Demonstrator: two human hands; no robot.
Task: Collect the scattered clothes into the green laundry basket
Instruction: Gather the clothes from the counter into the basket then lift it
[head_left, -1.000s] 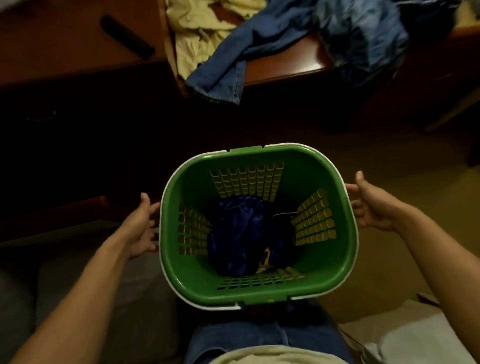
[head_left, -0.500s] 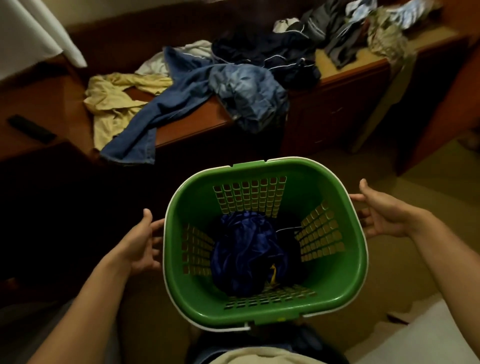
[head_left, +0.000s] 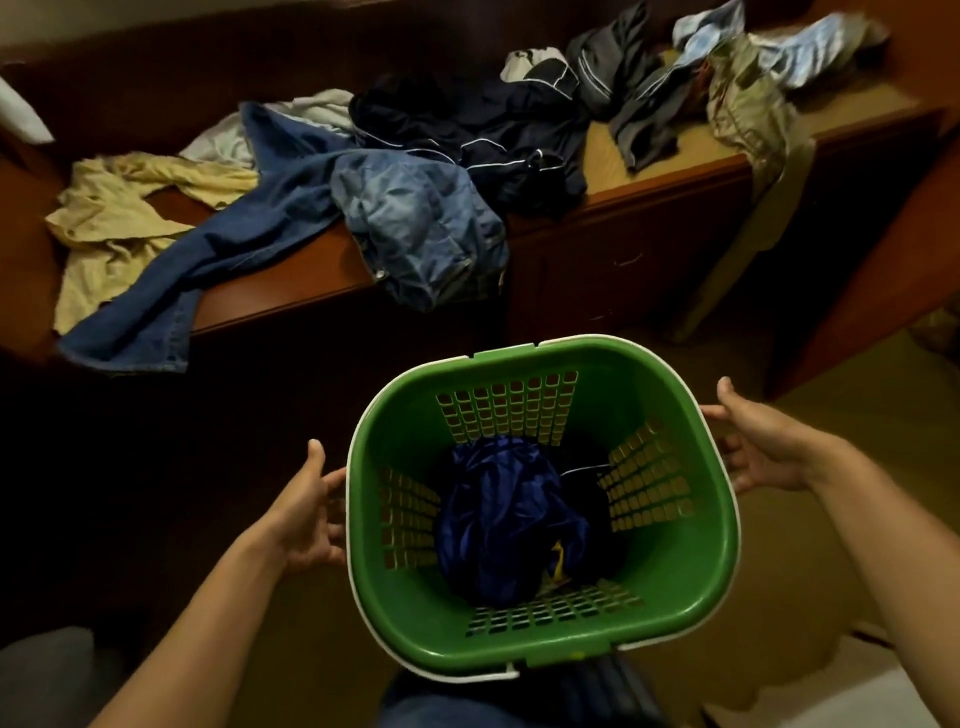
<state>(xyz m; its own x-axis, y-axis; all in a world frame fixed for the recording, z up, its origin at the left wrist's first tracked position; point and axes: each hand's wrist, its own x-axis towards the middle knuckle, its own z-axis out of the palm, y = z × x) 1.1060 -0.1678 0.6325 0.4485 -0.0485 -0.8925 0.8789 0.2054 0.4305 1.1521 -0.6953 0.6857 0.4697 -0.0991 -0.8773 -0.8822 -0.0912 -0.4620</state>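
I hold the green laundry basket (head_left: 691, 587) in front of me above the floor. My left hand (head_left: 306, 514) holds its left side with the fingertips against the white rim and the thumb raised. On the right side, my right hand (head_left: 763, 447) has its fingers tucked under the rim. A crumpled dark blue garment (head_left: 498, 525) lies in the bottom of the basket. Beyond the basket, scattered clothes cover a wooden desk (head_left: 291, 280): a yellow shirt (head_left: 109, 218), blue jeans (head_left: 395, 218), a dark navy garment (head_left: 478, 130), grey clothes (head_left: 634, 88) and a khaki piece (head_left: 753, 114).
The desk runs across the far side with dark space under it. One khaki trouser leg (head_left: 748, 244) hangs over its right front edge. Tan floor (head_left: 841, 384) shows at the right. A pale surface (head_left: 872, 701) sits at the bottom right, a grey one (head_left: 41, 675) at the bottom left.
The view has risen and swung right, bringing the whole desk and more clothes into sight. My hands keep the same hold on the basket's sides.
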